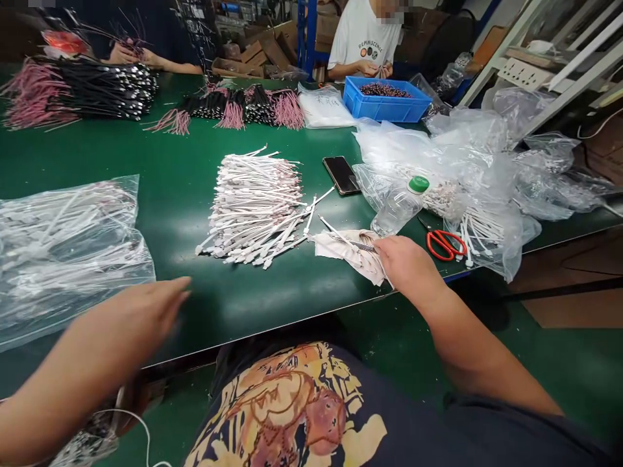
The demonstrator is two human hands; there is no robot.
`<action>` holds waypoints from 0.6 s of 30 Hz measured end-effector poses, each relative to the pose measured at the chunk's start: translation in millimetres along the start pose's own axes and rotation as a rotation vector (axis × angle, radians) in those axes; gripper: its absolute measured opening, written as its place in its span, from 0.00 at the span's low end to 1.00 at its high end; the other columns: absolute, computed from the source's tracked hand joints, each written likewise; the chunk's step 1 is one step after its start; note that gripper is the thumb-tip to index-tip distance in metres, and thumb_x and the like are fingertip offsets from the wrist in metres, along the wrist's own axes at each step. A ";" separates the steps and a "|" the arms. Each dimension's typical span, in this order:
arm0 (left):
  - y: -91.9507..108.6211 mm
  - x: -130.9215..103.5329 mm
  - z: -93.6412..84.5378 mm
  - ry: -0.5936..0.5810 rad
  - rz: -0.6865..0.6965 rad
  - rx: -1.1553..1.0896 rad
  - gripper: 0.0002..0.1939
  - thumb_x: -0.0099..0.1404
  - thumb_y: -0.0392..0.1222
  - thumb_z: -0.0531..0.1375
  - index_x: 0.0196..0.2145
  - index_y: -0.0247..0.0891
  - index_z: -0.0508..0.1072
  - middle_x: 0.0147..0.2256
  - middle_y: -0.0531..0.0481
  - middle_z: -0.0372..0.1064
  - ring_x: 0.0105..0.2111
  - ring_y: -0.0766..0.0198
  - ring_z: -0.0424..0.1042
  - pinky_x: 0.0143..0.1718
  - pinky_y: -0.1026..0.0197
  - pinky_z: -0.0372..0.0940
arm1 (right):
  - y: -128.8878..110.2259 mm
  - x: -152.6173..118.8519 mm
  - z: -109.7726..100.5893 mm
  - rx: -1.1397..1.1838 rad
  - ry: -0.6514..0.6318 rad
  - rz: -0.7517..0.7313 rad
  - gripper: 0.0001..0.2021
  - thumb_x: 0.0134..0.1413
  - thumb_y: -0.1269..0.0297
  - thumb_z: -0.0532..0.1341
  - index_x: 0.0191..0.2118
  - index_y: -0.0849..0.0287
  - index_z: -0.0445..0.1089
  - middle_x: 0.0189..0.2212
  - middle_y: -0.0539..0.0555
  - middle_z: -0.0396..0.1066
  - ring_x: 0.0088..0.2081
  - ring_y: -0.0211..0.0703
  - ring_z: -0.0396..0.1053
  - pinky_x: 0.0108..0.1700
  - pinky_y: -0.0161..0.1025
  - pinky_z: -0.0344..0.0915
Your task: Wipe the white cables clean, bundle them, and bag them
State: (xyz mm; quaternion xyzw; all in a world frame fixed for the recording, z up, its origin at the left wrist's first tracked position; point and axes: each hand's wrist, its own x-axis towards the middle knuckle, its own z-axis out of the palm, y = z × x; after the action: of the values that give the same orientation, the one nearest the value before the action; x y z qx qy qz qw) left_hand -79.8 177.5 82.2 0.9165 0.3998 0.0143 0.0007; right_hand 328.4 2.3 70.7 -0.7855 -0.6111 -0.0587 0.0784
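Note:
My right hand (pixel 409 263) is closed on slim metal tweezers (pixel 363 245), whose tips point left over a crumpled pale cloth (pixel 372 264). A white cable (pixel 335 230) lies across the cloth by the tips; whether they touch it I cannot tell. My left hand (pixel 141 314), a little blurred, hovers near the table's front edge beside a clear bag of white cables (pixel 73 240). Its fingers stretch to the right and nothing shows in them. Between my hands, farther back, lies a stacked pile of white cables (pixel 256 207).
A phone (pixel 341 175), a green-capped bottle (pixel 399 206) and red-handled scissors (pixel 445 244) lie right of the pile. Plastic bags (pixel 438 152) fill the right side. At the back are a blue bin (pixel 387 110), black-and-pink wire bundles (pixel 107 87) and two people working.

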 end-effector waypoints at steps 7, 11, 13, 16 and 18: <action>173.3 86.9 -2.0 0.043 0.840 -0.171 0.20 0.67 0.35 0.49 0.55 0.32 0.63 0.54 0.39 0.64 0.54 0.56 0.63 0.53 0.54 0.61 | 7.3 1.7 15.0 -0.019 -0.092 0.031 0.14 0.62 0.68 0.49 0.45 0.60 0.70 0.38 0.58 0.72 0.43 0.48 0.66 0.45 0.40 0.59; 220.7 118.8 32.0 0.073 0.765 -0.180 0.26 0.67 0.47 0.51 0.58 0.28 0.60 0.58 0.33 0.57 0.59 0.48 0.56 0.58 0.48 0.55 | 3.0 -1.0 16.4 -0.024 -0.084 0.022 0.15 0.63 0.66 0.48 0.48 0.59 0.69 0.39 0.58 0.72 0.44 0.48 0.65 0.45 0.40 0.60; 227.4 119.9 44.0 0.047 0.634 -0.155 0.31 0.66 0.52 0.51 0.60 0.29 0.58 0.60 0.30 0.52 0.61 0.42 0.52 0.58 0.42 0.53 | 1.7 -1.6 16.0 -0.044 -0.084 0.015 0.15 0.63 0.65 0.48 0.48 0.59 0.69 0.38 0.58 0.72 0.43 0.48 0.65 0.44 0.40 0.60; 222.7 110.4 49.0 0.005 0.545 -0.126 0.33 0.66 0.55 0.49 0.61 0.29 0.57 0.62 0.28 0.48 0.62 0.38 0.48 0.58 0.39 0.50 | -0.3 -1.9 14.5 -0.077 -0.079 -0.001 0.14 0.63 0.65 0.48 0.45 0.60 0.69 0.36 0.59 0.71 0.42 0.49 0.65 0.42 0.40 0.59; 215.1 101.2 45.7 -0.032 0.554 -0.119 0.32 0.66 0.55 0.49 0.60 0.29 0.58 0.61 0.28 0.49 0.62 0.39 0.48 0.59 0.41 0.50 | -2.8 -3.3 12.5 -0.072 -0.072 -0.013 0.14 0.63 0.66 0.48 0.44 0.60 0.69 0.36 0.59 0.71 0.41 0.49 0.65 0.41 0.40 0.59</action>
State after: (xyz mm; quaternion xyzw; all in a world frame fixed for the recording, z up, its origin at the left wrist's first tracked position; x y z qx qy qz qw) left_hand 147.9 105.8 41.8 0.9893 0.1324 0.0228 0.0567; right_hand 324.9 2.2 58.0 -0.7855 -0.6160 -0.0530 0.0276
